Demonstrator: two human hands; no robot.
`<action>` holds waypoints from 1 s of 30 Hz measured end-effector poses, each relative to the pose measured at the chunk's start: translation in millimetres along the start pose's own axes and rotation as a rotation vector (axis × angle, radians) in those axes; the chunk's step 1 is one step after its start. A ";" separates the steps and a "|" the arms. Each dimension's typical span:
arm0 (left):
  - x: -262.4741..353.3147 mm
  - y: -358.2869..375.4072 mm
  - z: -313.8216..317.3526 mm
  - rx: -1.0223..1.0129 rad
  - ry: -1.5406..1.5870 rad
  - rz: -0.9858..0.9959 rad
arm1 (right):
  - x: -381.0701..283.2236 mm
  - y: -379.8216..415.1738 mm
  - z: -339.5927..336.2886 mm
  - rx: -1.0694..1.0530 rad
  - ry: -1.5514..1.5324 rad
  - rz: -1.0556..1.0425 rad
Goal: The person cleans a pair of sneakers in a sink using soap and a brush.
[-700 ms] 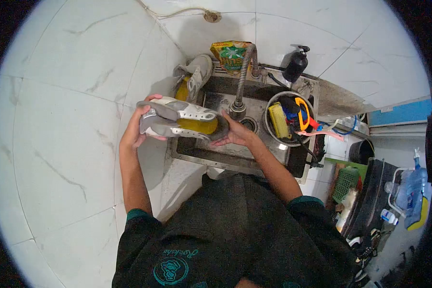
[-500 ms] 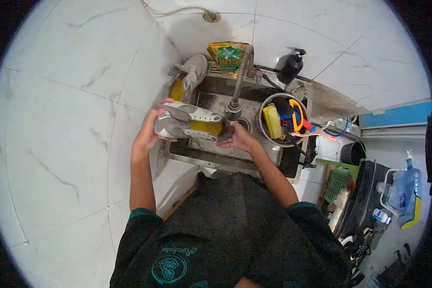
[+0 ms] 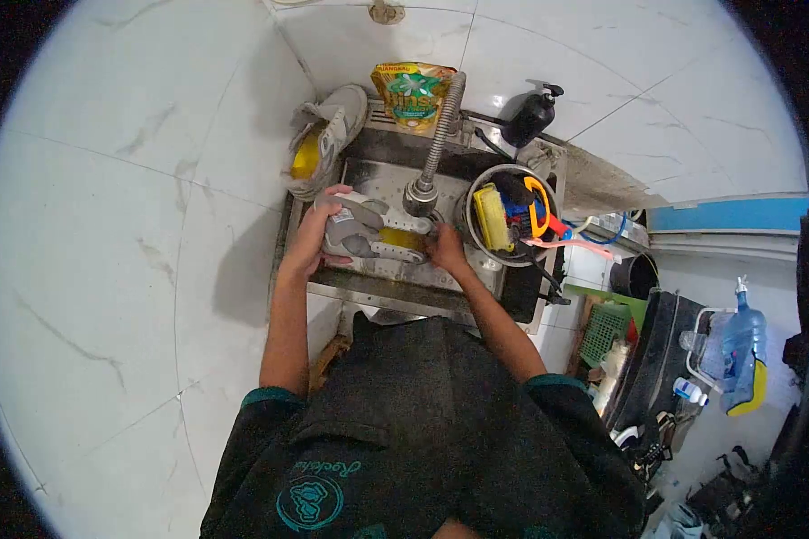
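A grey and white shoe (image 3: 354, 232) with a yellow inside lies level over the sink (image 3: 386, 295), below the faucet head (image 3: 420, 197). My left hand (image 3: 313, 235) grips one end of it, fingers on its upper and lower sides. At the other end, my right hand (image 3: 447, 249) holds the shoe, its fingers partly hidden behind it. A second grey shoe (image 3: 331, 135), also yellow inside, rests at the sink's back left corner.
A metal pot (image 3: 470, 211) with brushes and a yellow sponge stands in the sink's right side. Behind the sink are a detergent pouch (image 3: 413, 94) and a black pump bottle (image 3: 530, 119). A blue water jug (image 3: 742, 346) is at the far right.
The camera view has shifted. The held shoe has moved under the faucet head, closer to the sink, and my right hand has gone from spread fingers to closed round the shoe's end.
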State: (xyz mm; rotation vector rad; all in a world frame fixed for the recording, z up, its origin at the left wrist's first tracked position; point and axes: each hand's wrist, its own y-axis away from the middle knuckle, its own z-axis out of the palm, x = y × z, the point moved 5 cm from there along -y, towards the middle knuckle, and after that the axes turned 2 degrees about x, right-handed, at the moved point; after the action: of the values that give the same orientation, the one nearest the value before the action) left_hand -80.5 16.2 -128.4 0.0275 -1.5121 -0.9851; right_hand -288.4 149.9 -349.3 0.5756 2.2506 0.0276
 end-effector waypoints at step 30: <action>-11.0 -3.7 -31.4 0.030 0.082 0.068 | -47.2 -6.0 -10.3 -0.107 0.120 0.028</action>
State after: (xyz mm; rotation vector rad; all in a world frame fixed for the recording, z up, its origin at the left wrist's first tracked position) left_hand -53.9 2.7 -143.6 0.0369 -1.4438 -0.8969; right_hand -270.8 126.7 -310.3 0.5605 2.3412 0.1999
